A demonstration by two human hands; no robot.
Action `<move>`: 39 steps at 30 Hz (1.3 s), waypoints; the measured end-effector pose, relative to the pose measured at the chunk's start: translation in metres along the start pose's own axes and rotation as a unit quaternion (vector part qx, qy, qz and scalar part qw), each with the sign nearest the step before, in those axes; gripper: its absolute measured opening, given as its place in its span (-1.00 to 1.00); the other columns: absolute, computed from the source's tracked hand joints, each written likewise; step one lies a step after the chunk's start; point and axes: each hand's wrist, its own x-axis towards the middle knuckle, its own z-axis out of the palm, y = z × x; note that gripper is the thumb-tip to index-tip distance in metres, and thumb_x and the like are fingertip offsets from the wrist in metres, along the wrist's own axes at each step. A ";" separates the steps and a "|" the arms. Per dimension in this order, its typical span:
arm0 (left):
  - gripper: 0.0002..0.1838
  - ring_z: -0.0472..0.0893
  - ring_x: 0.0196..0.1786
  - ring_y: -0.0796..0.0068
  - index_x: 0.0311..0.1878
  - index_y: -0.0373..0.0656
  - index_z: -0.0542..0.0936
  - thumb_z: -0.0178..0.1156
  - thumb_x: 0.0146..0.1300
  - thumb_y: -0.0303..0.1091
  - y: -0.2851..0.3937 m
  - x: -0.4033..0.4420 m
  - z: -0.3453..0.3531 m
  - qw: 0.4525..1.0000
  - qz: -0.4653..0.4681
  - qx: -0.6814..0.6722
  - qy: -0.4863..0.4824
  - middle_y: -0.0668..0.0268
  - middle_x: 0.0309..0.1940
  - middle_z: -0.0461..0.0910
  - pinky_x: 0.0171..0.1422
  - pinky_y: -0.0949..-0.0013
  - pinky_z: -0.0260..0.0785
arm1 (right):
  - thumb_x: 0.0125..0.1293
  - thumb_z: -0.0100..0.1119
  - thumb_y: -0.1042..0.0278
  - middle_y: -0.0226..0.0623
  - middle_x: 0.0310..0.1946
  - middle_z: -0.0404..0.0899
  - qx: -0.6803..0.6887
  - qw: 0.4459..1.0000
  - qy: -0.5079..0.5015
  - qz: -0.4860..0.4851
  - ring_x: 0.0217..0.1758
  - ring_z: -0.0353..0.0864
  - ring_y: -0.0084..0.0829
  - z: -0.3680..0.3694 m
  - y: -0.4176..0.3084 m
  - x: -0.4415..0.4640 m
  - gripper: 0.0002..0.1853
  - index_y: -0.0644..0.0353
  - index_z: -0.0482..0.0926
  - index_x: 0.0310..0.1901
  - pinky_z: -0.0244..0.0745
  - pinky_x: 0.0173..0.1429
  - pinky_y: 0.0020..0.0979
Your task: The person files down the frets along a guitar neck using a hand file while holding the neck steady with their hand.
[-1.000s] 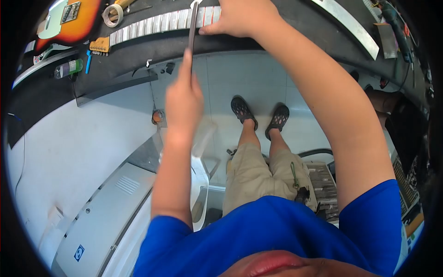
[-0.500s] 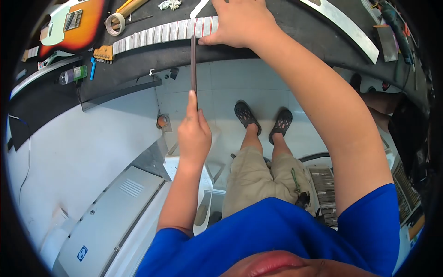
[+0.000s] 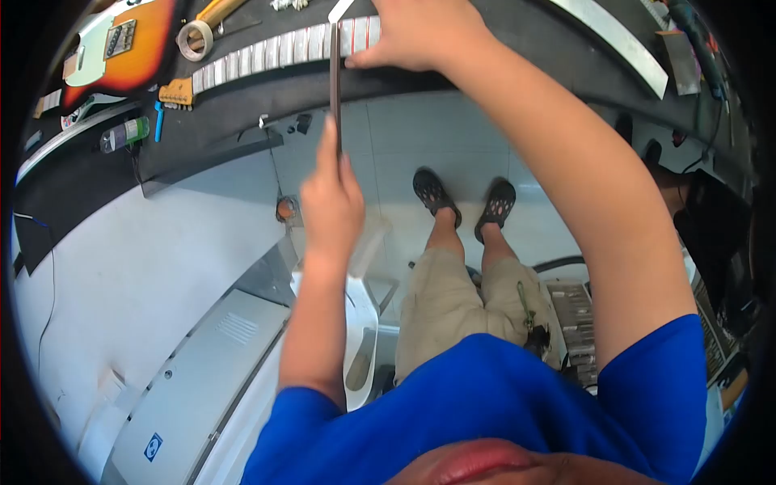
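My left hand [image 3: 331,198] is closed around a long, thin dark file [image 3: 335,97], its index finger stretched along it. The file's far end lies across the guitar neck [image 3: 279,50], by the red-lined frets. My right hand [image 3: 424,32] spans the neck's right part, its thumb at the near edge; its other fingertips are cut off by the frame's top. Silvery bands cover much of the neck, which ends in a wooden headstock [image 3: 176,93] at the left. A white strip [image 3: 342,8] touches the far side near the file.
On the dark bench [image 3: 234,109] are a sunburst guitar body [image 3: 144,52], a tape roll [image 3: 195,40], a bottle [image 3: 125,135] and a blue tool [image 3: 158,121]. A long metal strip [image 3: 618,40] curves at the right. Another person's leg [image 3: 671,182] shows at the right.
My left hand and the file moved back toward my body, then forward again over the neck. My right hand has stayed on the neck. The whole view has shifted slightly.
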 end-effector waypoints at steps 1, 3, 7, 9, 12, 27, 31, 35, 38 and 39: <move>-0.42 0.77 0.11 -0.22 0.62 -0.11 0.47 0.16 0.57 -0.56 0.005 0.034 0.000 0.999 0.000 0.032 -0.020 -0.25 0.12 0.74 0.11 -0.03 0.64 | 0.18 0.48 -0.49 0.37 0.68 0.21 -0.001 1.000 -0.002 0.000 0.80 0.12 0.29 0.002 -0.001 -0.001 0.14 0.36 0.46 0.52 0.01 0.80 0.29; -0.42 0.79 -0.11 -0.33 0.61 -0.12 0.46 0.18 0.56 -0.54 0.016 0.101 -0.004 0.998 0.002 0.047 -0.048 -0.28 -0.04 0.77 -0.07 -0.10 0.65 | 0.17 0.47 -0.48 0.37 0.68 0.22 -0.002 1.000 0.011 0.002 0.79 0.13 0.28 0.009 0.001 0.004 0.13 0.35 0.47 0.52 0.02 0.80 0.29; -0.47 0.85 -0.13 -0.02 0.60 -0.07 0.50 0.16 0.62 -0.48 0.006 0.076 -0.009 0.999 -0.024 0.013 -0.046 -0.14 0.06 0.80 0.00 0.08 0.63 | 0.16 0.48 -0.48 0.36 0.68 0.22 -0.001 1.000 0.014 0.000 0.79 0.14 0.27 0.011 0.001 0.002 0.16 0.35 0.44 0.55 0.02 0.80 0.30; -0.42 0.84 -0.17 0.02 0.64 -0.04 0.45 0.16 0.60 -0.52 -0.002 -0.004 -0.008 0.999 -0.026 0.009 -0.022 -0.13 0.22 0.75 0.01 0.09 0.64 | 0.16 0.49 -0.48 0.36 0.68 0.22 -0.009 1.000 0.006 -0.001 0.79 0.14 0.27 0.008 0.001 0.003 0.17 0.35 0.43 0.56 0.02 0.80 0.30; -0.41 0.81 -0.22 0.03 0.65 -0.02 0.44 0.15 0.61 -0.53 -0.004 -0.002 -0.004 1.000 -0.007 -0.002 -0.008 -0.10 0.20 0.77 -0.02 0.11 0.64 | 0.16 0.49 -0.49 0.36 0.68 0.22 -0.010 1.000 0.006 0.000 0.79 0.14 0.27 0.006 0.004 0.009 0.17 0.35 0.43 0.55 0.03 0.80 0.29; -0.47 0.58 -0.49 0.48 0.62 -0.11 0.49 0.14 0.64 -0.43 -0.005 0.063 -0.001 0.999 -0.017 -0.022 -0.037 0.19 -0.43 0.64 -0.30 0.28 0.50 | 0.16 0.49 -0.47 0.38 0.67 0.23 -0.005 1.000 -0.002 -0.004 0.78 0.15 0.30 0.008 0.003 0.006 0.16 0.36 0.43 0.55 0.02 0.80 0.29; -0.50 0.51 -0.54 0.55 0.60 -0.12 0.51 0.12 0.68 -0.36 -0.006 0.099 0.006 0.998 -0.017 -0.044 -0.047 0.32 -0.50 0.56 -0.38 0.30 0.43 | 0.16 0.50 -0.45 0.37 0.67 0.23 -0.001 1.000 0.025 0.001 0.79 0.15 0.28 0.011 0.000 0.003 0.15 0.34 0.43 0.56 0.02 0.80 0.29; -0.47 0.50 -0.55 0.60 0.65 -0.09 0.46 0.06 0.69 -0.40 -0.020 -0.024 0.003 0.997 -0.048 -0.062 -0.019 0.36 -0.52 0.50 -0.39 0.36 0.42 | 0.15 0.52 -0.45 0.38 0.67 0.23 -0.004 1.000 0.002 -0.003 0.78 0.15 0.30 0.003 0.002 0.005 0.16 0.38 0.44 0.55 0.03 0.80 0.30; -0.48 0.50 -0.54 0.62 0.65 -0.10 0.46 0.06 0.69 -0.41 -0.013 0.004 0.006 0.995 -0.054 -0.079 -0.028 0.38 -0.49 0.50 -0.39 0.37 0.42 | 0.15 0.51 -0.46 0.38 0.66 0.24 -0.003 1.000 0.007 -0.004 0.78 0.16 0.30 0.004 0.002 0.005 0.16 0.38 0.45 0.54 0.05 0.79 0.30; -0.48 0.49 -0.55 0.62 0.64 -0.11 0.47 0.06 0.69 -0.40 -0.010 0.043 0.008 0.995 -0.045 -0.082 -0.036 0.39 -0.48 0.51 -0.40 0.37 0.42 | 0.15 0.50 -0.47 0.37 0.66 0.25 -0.003 1.000 0.009 -0.003 0.78 0.16 0.29 0.007 0.002 0.006 0.16 0.37 0.45 0.54 0.05 0.79 0.29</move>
